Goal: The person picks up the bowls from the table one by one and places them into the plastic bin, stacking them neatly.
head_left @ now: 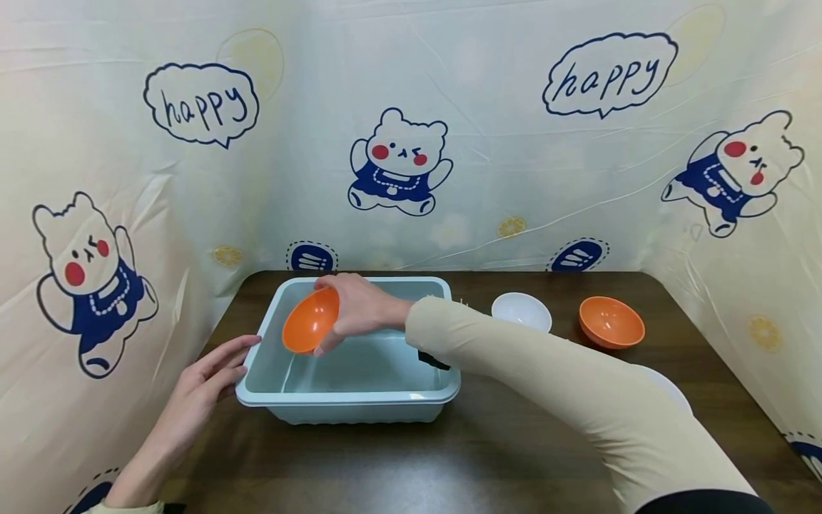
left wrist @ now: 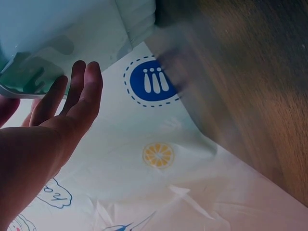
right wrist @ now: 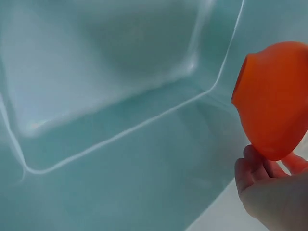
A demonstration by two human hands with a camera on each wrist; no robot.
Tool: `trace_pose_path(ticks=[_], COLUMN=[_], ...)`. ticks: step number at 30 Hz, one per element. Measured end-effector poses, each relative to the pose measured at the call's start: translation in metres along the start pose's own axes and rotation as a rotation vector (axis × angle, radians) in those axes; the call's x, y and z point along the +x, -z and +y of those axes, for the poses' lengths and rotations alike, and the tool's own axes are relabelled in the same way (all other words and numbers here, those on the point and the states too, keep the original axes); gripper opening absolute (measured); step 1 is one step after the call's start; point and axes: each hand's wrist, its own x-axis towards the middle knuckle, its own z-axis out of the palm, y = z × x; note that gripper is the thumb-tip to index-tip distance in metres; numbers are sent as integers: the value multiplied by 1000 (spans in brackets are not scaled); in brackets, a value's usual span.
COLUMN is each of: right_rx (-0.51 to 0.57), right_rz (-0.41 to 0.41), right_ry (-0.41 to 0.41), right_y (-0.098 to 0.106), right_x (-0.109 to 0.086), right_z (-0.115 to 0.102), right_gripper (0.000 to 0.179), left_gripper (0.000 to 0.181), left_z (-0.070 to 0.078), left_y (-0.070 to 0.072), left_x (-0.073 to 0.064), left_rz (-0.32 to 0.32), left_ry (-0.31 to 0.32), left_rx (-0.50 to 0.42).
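My right hand (head_left: 361,305) grips an orange bowl (head_left: 308,323) by its rim, over the left part of a pale blue-green plastic basin (head_left: 359,398). The bowl is tilted, its hollow side facing left and toward me. In the right wrist view the orange bowl (right wrist: 276,103) hangs above the basin floor (right wrist: 120,43), fingertips at its edge. Along the basin's left rim rests my left hand (head_left: 204,385), fingers fairly straight against the outside. The left wrist view shows those fingers (left wrist: 86,96) extended beside the basin wall.
On the dark wooden table (head_left: 514,457), right of the basin, stand a white bowl (head_left: 521,310) and another orange bowl (head_left: 611,323). A white rounded item (head_left: 671,389) is partly hidden behind my right sleeve. Printed cloth (head_left: 398,64) walls in the back and sides.
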Motion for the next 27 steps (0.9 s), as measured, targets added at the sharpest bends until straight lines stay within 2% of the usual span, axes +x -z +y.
trace_pose_path(ticks=[6, 12, 18, 27], right_rx=[19, 30, 33, 2], right_rz=[-15, -13, -12, -18], right_ry=[2, 14, -41, -102], right_y=[-9, -14, -16, -23], right_x=[3, 4, -1, 3], right_z=[4, 11, 13, 14], right_gripper=[97, 95, 97, 99], left_gripper=[45, 43, 43, 43], left_z=[-1, -1, 0, 0], left_y=[1, 1, -1, 1], left_x=[1, 1, 1, 0], left_rz=[-10, -14, -19, -8], left_ry=[-1, -34, -48, -50], left_rx=[1, -25, -42, -43])
